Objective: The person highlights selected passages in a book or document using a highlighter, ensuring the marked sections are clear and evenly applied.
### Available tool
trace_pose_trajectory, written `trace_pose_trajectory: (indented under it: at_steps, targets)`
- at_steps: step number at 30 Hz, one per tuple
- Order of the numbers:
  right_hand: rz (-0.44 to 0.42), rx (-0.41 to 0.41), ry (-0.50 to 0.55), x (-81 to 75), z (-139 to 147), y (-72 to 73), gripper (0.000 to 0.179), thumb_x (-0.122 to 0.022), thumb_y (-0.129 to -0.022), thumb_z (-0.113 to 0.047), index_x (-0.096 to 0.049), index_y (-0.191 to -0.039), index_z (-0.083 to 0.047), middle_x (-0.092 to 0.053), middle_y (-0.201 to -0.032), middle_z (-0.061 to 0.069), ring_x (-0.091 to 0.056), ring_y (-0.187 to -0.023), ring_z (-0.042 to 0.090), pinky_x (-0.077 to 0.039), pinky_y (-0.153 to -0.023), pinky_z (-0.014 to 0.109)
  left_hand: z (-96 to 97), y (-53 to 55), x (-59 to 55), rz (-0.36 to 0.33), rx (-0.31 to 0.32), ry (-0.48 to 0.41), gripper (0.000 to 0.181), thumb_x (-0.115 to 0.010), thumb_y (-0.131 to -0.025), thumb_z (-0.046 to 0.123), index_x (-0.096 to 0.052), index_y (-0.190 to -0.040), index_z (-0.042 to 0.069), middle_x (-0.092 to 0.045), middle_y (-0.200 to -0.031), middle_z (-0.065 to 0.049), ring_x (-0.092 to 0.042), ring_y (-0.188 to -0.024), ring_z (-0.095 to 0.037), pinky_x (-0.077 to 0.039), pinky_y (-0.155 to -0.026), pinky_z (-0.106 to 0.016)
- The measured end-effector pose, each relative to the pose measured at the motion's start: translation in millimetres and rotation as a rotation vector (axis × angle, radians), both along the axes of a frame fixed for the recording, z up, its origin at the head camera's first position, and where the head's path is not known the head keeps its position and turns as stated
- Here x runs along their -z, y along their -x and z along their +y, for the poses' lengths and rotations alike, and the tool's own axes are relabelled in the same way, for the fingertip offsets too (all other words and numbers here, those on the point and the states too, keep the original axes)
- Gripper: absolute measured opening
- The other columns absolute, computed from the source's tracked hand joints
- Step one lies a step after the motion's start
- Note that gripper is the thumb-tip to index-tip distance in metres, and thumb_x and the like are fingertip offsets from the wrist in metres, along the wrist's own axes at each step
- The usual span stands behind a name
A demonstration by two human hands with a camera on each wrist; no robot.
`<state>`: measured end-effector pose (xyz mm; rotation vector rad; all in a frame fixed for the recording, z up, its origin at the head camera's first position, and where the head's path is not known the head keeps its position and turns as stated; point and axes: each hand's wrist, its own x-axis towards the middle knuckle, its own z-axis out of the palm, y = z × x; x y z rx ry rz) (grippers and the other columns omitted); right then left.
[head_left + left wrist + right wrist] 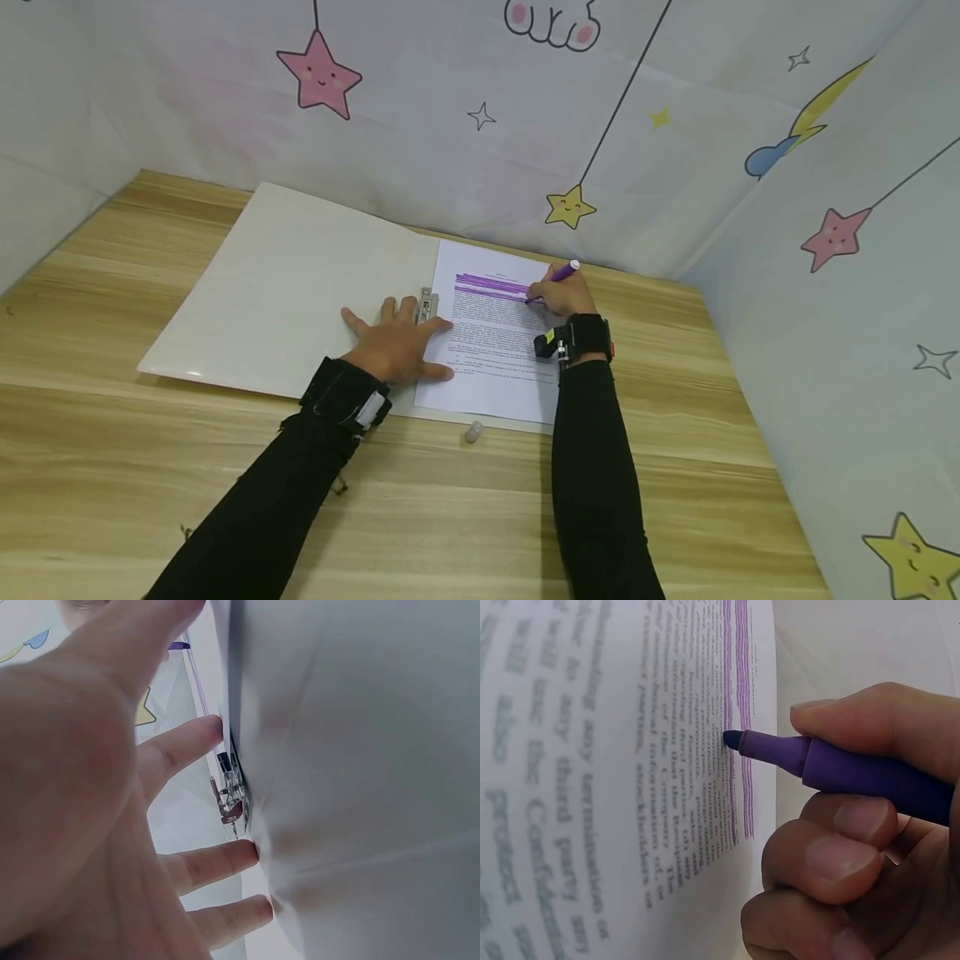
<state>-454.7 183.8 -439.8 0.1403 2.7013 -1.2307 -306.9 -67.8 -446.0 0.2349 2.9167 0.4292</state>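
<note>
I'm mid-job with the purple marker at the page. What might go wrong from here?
1. The purple marker in the right hand has its tip at the printed lines; a slip could streak the unmarked text.
2. The left hand spreads over the folder and page; if it lifts, the page might shift.
3. A small pale piece, perhaps the cap, lies loose on the table; a brush could send it rolling.

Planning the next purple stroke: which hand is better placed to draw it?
Probably the right hand: it grips the purple marker, its tip at the printed text. The left hand lies spread across folder and page, holding no pen.
</note>
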Motion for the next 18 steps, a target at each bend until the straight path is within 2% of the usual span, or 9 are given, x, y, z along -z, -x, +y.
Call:
trace_pose_trajectory:
  at_steps: [6, 18]
  targets:
    - [0.012, -0.009, 0.022, 0.7, 5.1, 2.1, 0.029, -0.078, -0.081, -0.008, -0.050, -0.073, -0.006, -0.042, -0.057, 0.000, -0.037, -0.045, 0.013, -0.026, -0.039, 0.028, -0.5, 0.3, 0.7, -0.001, 0.001, -0.001, 0.079, -0.077, -0.081, 0.059, -0.049, -0.150, 0.031, -0.032, -0.152, -0.024, -0.020, -0.141, -0.049, 0.000, -0.092, -0.088]
    - [-0.010, 0.047, 0.048, -0.1, 17.3, -1.2, 0.029, -0.077, -0.083, -0.008, -0.049, -0.076, -0.006, -0.037, -0.059, 0.000, -0.032, -0.043, 0.012, -0.024, -0.038, 0.027, -0.2, 0.0, 1.0, -0.004, -0.001, -0.007, 0.079, -0.077, -0.081, 0.058, -0.049, -0.150, 0.031, -0.031, -0.153, -0.024, -0.019, -0.141, -0.049, 0.000, -0.092, -0.088]
